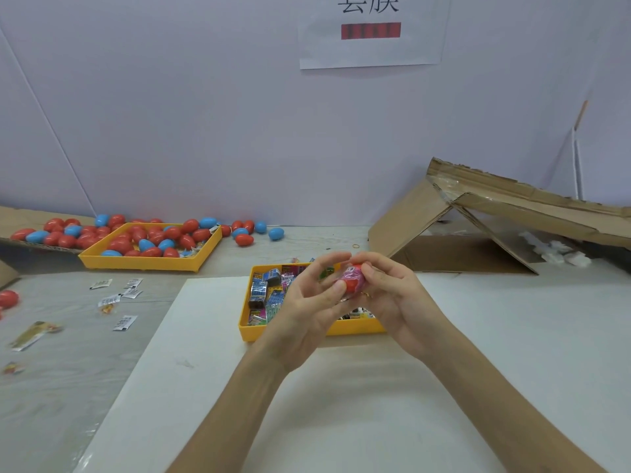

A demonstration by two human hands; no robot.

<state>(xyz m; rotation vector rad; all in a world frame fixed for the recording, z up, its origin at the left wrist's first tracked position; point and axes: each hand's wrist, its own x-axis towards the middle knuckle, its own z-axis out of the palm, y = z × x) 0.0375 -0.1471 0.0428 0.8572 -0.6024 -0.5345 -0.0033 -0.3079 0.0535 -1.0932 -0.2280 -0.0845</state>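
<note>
Pinching a film-wrapped red egg [353, 285], left hand [307, 312] and right hand [392, 302] are both gripping it; wall sign [370, 46] is reading "套膜".

Packing workstation — trays [146, 262], cartons [454, 247]

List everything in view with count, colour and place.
held egg: one, red with pink film, between both hands
near tray: one, yellow, centre
packets: many, mixed colours, in near tray
far tray: one, yellow, back left
eggs: many, red and blue, in and around far tray
sachets: several, white, left
box: one, brown, right
mat: one, white, front
sign: one, white, on wall
left hand: pinches held egg
right hand: grips held egg
</note>
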